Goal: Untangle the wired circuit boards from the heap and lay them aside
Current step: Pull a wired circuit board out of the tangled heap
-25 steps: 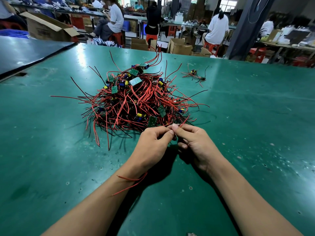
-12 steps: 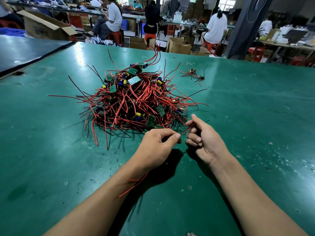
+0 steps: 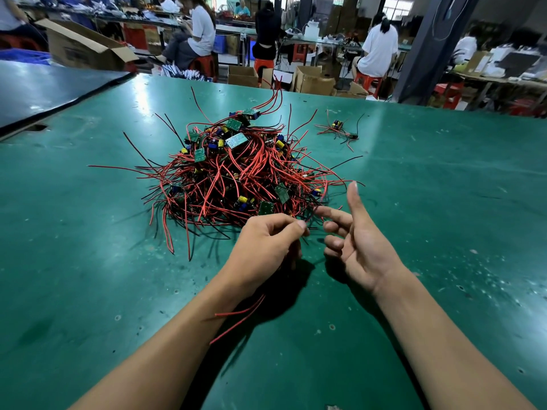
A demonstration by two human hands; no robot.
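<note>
Head camera, the only view, looks down on a green table (image 3: 88, 261) with a heap (image 3: 236, 176) of red and black wires and small green circuit boards lying at its middle. All places below are given from that heap.

Just at the heap's near edge, the left hand (image 3: 266, 250) is curled tight, thumb and forefinger pinched on wires that run back into the pile. Two loose red wire ends (image 3: 239, 318) trail out from under its wrist, toward the camera, and lie over the table. What the fist holds beyond those wires is hidden by the fingers.

Beside it, to the near right of the heap, the right hand (image 3: 361, 247) is spread open, palm turned inward, thumb pointing up and the fingers loosely bent. Its forefinger tip reaches the outermost strands of the heap; whether it touches them cannot be told. It grasps nothing.

Beyond the heap to the far right, well apart from it, a small bundle of boards (image 3: 340, 130) with their own wires lies alone on the table.

Farther back, past the table's edge, people sit on red stools (image 3: 204, 65) among cardboard boxes (image 3: 313, 81).
</note>
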